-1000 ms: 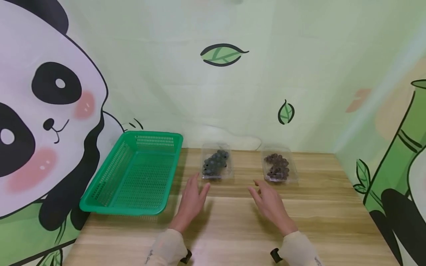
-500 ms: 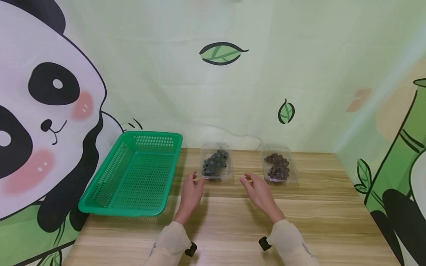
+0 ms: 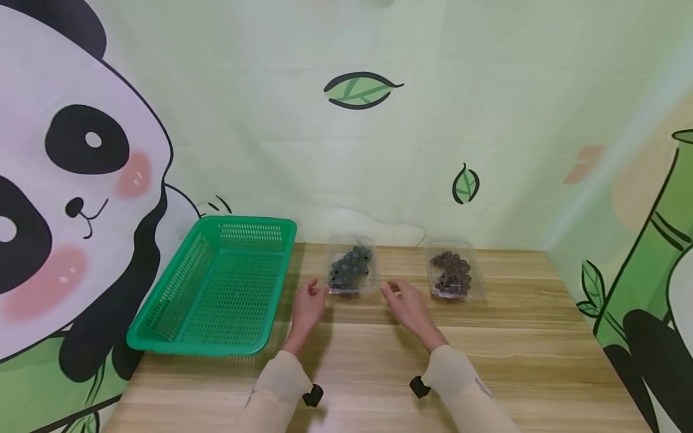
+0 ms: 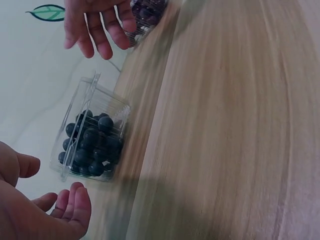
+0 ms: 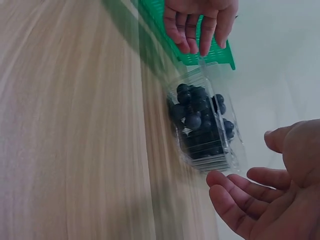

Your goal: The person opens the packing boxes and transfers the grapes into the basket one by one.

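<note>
A clear plastic box of dark grapes stands near the back of the table, between my two hands. My left hand is just off its left front corner, fingers loosely bent and holding nothing. On the other side, my right hand hovers by the right front corner, thumb and fingers apart. The right wrist view shows the box with its lid on and a small gap to the right fingers. Farther right stands a second clear box with reddish grapes.
A green plastic basket with slotted sides stands left of my left hand. The wooden table ends at a pale green wall cloth printed with leaves and pandas, right behind the boxes.
My right hand has moved left, from in front of the reddish grapes to beside the dark ones. The left hand has shifted slightly left and its fingers have bent more. The boxes stay put.
</note>
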{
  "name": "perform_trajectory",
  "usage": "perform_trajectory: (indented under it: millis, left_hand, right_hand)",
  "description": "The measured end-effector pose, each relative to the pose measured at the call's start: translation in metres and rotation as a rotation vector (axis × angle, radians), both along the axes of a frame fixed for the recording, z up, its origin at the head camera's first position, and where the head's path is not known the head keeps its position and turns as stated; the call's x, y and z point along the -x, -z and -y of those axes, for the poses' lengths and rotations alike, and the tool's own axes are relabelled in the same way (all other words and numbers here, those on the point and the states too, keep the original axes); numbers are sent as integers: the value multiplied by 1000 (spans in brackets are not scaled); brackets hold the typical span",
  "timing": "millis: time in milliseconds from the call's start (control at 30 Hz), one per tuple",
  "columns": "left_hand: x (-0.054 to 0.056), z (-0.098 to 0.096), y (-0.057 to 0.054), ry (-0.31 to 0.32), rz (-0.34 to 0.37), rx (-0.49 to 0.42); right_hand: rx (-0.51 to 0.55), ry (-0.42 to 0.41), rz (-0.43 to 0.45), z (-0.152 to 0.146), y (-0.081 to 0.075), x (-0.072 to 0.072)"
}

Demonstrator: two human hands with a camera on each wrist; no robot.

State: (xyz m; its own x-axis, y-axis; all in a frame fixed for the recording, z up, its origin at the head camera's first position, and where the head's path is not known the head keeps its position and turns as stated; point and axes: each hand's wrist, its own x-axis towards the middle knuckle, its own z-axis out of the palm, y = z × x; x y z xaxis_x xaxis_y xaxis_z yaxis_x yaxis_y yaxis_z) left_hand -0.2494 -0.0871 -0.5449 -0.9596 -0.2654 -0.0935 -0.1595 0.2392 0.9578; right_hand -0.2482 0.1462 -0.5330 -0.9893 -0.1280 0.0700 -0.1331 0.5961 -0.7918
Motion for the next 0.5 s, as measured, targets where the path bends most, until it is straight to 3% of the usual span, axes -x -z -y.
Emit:
perform_trajectory:
  millis: [233,500]
  left_hand:
    - [8,0,7,-13,15,-187]
    - [12,0,15,-37,39,-264]
  right_hand:
    - [36,17,27,10,4,14]
    - [40,69,42,20,10,23]
